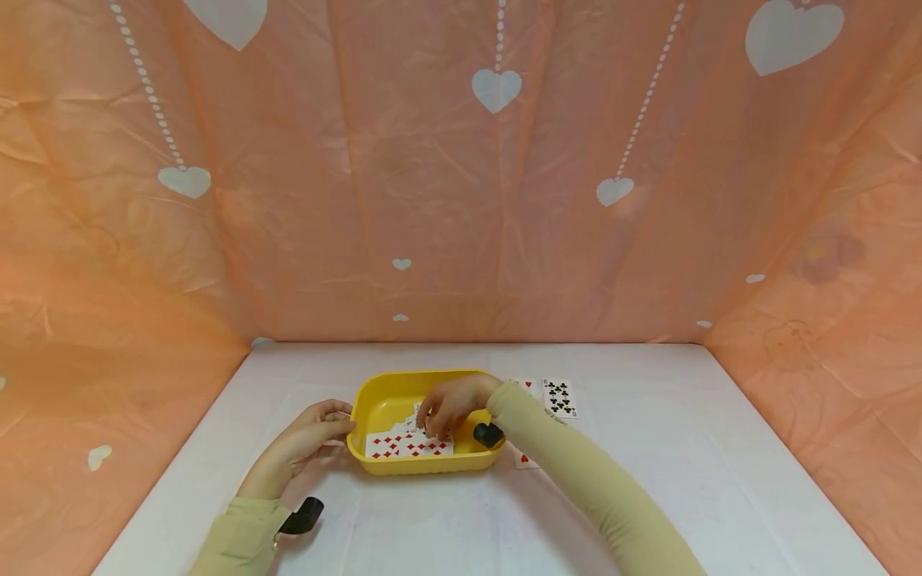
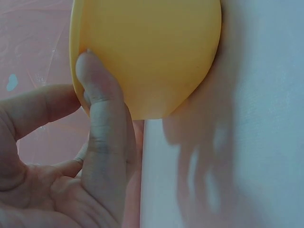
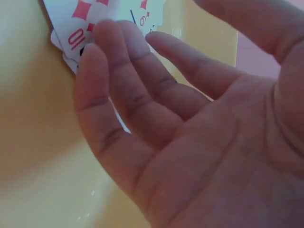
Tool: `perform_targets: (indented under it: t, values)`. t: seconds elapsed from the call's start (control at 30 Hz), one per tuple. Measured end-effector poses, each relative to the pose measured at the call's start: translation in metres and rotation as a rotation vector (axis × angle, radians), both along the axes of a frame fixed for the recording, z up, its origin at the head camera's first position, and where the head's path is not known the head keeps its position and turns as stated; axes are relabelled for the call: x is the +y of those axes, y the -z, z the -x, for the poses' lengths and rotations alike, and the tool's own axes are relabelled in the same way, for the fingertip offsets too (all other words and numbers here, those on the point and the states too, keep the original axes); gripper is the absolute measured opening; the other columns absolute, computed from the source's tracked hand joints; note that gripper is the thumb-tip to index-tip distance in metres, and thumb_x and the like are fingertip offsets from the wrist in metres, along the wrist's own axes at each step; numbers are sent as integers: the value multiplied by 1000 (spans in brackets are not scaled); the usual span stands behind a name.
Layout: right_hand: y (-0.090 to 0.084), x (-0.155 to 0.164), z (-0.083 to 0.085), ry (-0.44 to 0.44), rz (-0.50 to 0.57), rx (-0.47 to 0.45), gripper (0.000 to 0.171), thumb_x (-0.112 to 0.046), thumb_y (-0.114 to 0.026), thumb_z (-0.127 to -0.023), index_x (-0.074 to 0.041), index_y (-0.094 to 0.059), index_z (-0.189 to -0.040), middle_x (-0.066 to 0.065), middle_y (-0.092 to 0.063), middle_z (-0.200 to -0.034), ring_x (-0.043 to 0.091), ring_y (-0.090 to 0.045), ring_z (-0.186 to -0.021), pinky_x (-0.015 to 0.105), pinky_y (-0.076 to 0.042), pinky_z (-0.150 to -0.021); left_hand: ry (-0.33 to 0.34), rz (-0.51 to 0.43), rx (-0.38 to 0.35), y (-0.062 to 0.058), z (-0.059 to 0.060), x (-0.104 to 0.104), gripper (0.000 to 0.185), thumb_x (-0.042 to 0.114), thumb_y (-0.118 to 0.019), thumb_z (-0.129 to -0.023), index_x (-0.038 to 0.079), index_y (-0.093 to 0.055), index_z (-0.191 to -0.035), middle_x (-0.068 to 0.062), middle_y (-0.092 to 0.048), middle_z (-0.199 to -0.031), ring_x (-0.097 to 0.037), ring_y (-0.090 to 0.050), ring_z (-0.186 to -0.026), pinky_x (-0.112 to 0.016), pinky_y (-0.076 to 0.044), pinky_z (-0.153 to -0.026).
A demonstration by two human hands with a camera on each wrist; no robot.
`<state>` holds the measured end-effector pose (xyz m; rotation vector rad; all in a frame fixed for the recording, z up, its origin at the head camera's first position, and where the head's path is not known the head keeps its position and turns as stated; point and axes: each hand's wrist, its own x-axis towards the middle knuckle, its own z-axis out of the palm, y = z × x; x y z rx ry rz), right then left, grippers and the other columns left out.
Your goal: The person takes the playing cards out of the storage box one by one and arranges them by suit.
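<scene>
A yellow plastic tray [image 1: 432, 465] sits on the table with several playing cards [image 1: 385, 445] lying in it, red diamonds facing up along the near side. My left hand [image 1: 306, 442] pinches the tray's left rim between thumb and fingers; the left wrist view shows the thumb [image 2: 100, 90] against the tray wall [image 2: 152, 47]. My right hand [image 1: 455, 402] reaches down into the tray over the cards. Its fingers are loosely bent, with the fingertips right at a ten of diamonds [image 3: 66, 21] in the right wrist view. The thumb stands apart from them.
Right of the tray lie a clubs card [image 1: 560, 398] and heart cards [image 1: 524, 461], partly hidden by the right forearm. The white table [image 1: 403, 528] is bordered by an orange curtain [image 1: 446, 240] with white hearts at the back and sides.
</scene>
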<state>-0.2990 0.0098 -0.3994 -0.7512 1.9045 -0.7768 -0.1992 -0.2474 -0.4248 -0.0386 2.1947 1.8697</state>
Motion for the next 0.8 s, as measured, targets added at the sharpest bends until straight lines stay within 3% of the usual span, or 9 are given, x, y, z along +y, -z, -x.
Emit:
perform_targets:
  t: [0.17,0.4,0.63,0.8]
  values:
    - [4,-3,0,-38,-36,12,26,-3,-65,-88,2,-63,-113,3,-62,-86,15,-54,-69,25,-48,-67,-8,21,8,1,0,0,37,4,-58,-91,-12,-41,-120,-14,-58,-95,-18,-61,-73,-32,-56,-67]
    - [5,-3,2,-92,-50,160,9,-4,-70,-85,-5,-62,-89,-3,-50,-74,9,-45,-65,19,-38,-60,-21,39,8,1,0,1,38,4,-58,-91,-12,-41,-120,-14,-58,-96,-17,-60,-71,-31,-56,-65]
    - [0,3,2,-36,-58,199,7,-4,-69,-86,-6,-65,-92,-2,-55,-77,9,-47,-67,20,-40,-59,-28,39,3,1,2,1,37,4,-58,-91,-12,-42,-120,-14,-58,-95,-16,-59,-68,-29,-55,-63]
    - [-4,9,4,29,-2,209,7,-5,-67,-87,-6,-65,-93,-2,-56,-77,10,-46,-67,21,-40,-60,-36,48,-9,2,2,1,36,4,-57,-92,-11,-42,-120,-17,-58,-97,-17,-60,-70,-31,-56,-65]
